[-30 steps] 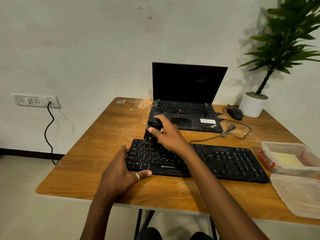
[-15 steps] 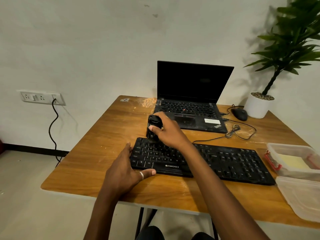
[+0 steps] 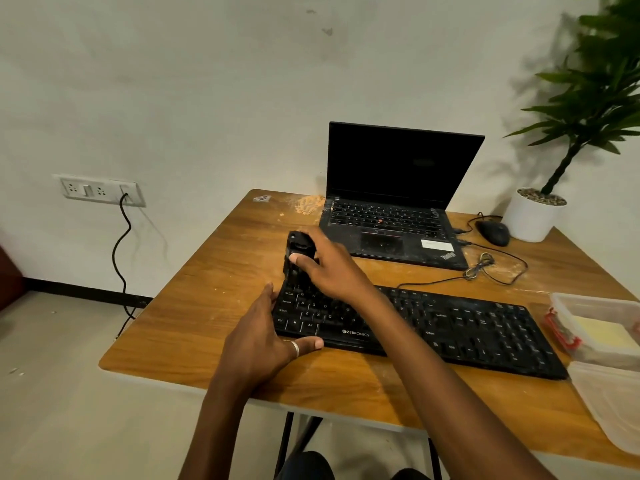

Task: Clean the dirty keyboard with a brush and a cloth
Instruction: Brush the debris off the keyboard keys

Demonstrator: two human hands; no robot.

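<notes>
Grips the brush [image 3: 299,251] in the right hand [image 3: 332,268], fingers curled round its body and thumb on the front, so as to push the bristles down on the far left keys of the keyboard [image 3: 467,327]. Braces the left hand [image 3: 263,344] flat, fingers straight, against the keyboard's left end, thumb along its front edge, likely to stop sliding on the table [image 3: 221,271]. With a yellow piece, maybe the cloth [image 3: 602,336], lying in the box [image 3: 588,301] at the right, well apart, probably for wiping afterwards.

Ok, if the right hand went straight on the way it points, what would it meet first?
Nothing but bare table, it seems: the right hand, gripping the brush, points far-left, toward the table's edge and wall.
</notes>
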